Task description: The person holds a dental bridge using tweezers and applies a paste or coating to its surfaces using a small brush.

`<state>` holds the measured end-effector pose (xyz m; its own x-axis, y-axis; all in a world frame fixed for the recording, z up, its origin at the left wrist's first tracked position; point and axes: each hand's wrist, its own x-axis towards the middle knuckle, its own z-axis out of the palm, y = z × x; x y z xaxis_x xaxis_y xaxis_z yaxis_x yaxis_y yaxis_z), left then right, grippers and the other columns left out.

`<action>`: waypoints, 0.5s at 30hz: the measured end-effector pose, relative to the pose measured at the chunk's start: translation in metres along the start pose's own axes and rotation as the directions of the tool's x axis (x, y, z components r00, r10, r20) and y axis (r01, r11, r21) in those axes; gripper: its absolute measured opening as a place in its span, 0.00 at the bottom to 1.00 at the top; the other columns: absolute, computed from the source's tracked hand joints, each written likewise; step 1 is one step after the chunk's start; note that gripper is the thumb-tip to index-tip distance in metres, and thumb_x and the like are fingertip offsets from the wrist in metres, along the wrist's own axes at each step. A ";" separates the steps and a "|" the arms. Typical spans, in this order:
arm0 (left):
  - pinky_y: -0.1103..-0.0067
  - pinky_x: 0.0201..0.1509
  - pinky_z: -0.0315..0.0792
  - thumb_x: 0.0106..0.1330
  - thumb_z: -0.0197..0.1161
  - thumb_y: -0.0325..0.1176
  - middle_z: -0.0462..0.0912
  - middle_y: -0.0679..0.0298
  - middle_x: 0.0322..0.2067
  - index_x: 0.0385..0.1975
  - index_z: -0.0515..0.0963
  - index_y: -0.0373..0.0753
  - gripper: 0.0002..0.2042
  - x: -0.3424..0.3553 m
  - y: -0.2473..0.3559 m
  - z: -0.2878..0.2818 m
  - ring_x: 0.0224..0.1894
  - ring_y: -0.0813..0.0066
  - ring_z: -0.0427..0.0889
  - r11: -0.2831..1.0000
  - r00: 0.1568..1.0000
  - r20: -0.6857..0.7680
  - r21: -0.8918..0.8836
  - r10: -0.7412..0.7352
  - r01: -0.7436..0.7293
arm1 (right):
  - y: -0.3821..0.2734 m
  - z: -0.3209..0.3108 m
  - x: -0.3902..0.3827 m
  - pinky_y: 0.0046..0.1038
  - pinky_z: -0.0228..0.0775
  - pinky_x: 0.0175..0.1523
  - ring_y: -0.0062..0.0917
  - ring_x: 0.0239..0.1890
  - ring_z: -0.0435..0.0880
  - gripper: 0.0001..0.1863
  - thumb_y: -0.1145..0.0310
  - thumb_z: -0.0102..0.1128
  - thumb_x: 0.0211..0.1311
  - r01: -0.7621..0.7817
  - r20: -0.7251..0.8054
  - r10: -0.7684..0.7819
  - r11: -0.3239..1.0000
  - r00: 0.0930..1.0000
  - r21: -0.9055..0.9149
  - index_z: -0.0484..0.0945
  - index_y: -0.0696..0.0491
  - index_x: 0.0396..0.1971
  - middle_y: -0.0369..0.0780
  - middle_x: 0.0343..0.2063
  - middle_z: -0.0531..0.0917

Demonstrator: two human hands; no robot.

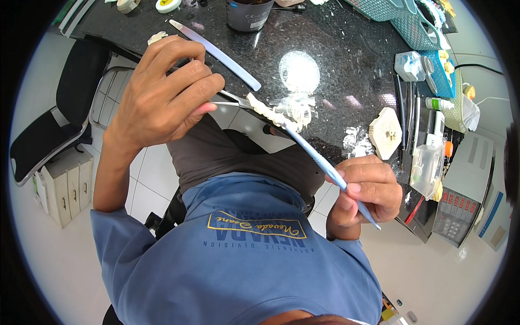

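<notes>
My left hand (168, 92) is closed on slim metal forceps (232, 102), whose shafts come out past the fingers. At their tips hangs a curved row of cream-coloured dental crowns (265, 112), just over the front edge of the black worktop. A thin blue-handled brush (314, 154) slants between my right thumb and fingers, its far end against the right end of the crowns. The bristle tip is too small to make out clearly. My right hand (368, 189) pinches the lower part of this handle, off the worktop's edge.
On the speckled black worktop (336, 70) lie a pale blue-handled blade (216, 54), a black tub (249, 15) and a beige firing tray (385, 132). White powder smears the surface. Several slim tools (416, 119), a clear box (426, 165) and teal baskets (417, 27) line the right side.
</notes>
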<state>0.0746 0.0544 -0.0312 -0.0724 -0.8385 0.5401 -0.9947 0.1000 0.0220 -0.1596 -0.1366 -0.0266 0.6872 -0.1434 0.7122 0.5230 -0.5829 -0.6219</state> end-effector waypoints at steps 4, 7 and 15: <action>0.62 0.46 0.72 0.52 0.64 0.41 0.76 0.62 0.31 0.31 0.79 0.35 0.15 0.000 -0.001 0.000 0.41 0.60 0.76 1.000 1.000 -0.002 0.002 0.002 -0.002 | 0.003 0.002 -0.002 0.21 0.77 0.25 0.26 0.22 0.82 0.08 0.73 0.59 0.60 0.005 -0.071 -0.004 1.000 0.997 0.004 0.70 0.59 0.33 0.44 0.25 0.77; 0.62 0.46 0.72 0.53 0.64 0.41 0.76 0.62 0.31 0.30 0.79 0.34 0.15 0.000 -0.001 0.001 0.41 0.60 0.76 1.000 1.000 -0.011 -0.001 0.007 -0.007 | 0.001 0.001 0.000 0.21 0.77 0.25 0.26 0.23 0.82 0.08 0.73 0.59 0.60 0.009 0.000 -0.009 1.000 1.000 -0.004 0.70 0.59 0.34 0.44 0.26 0.77; 0.62 0.46 0.72 0.53 0.63 0.41 0.76 0.62 0.31 0.30 0.79 0.34 0.14 0.000 -0.001 0.001 0.41 0.60 0.76 1.000 1.000 -0.009 0.001 0.004 -0.004 | 0.002 0.002 0.001 0.22 0.78 0.25 0.27 0.22 0.82 0.08 0.73 0.59 0.60 0.004 -0.040 -0.003 1.000 0.999 0.006 0.70 0.60 0.33 0.46 0.26 0.78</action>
<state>0.0753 0.0539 -0.0323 -0.0753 -0.8331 0.5480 -0.9946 0.1024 0.0190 -0.1574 -0.1364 -0.0275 0.6644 -0.1736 0.7269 0.5287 -0.5784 -0.6213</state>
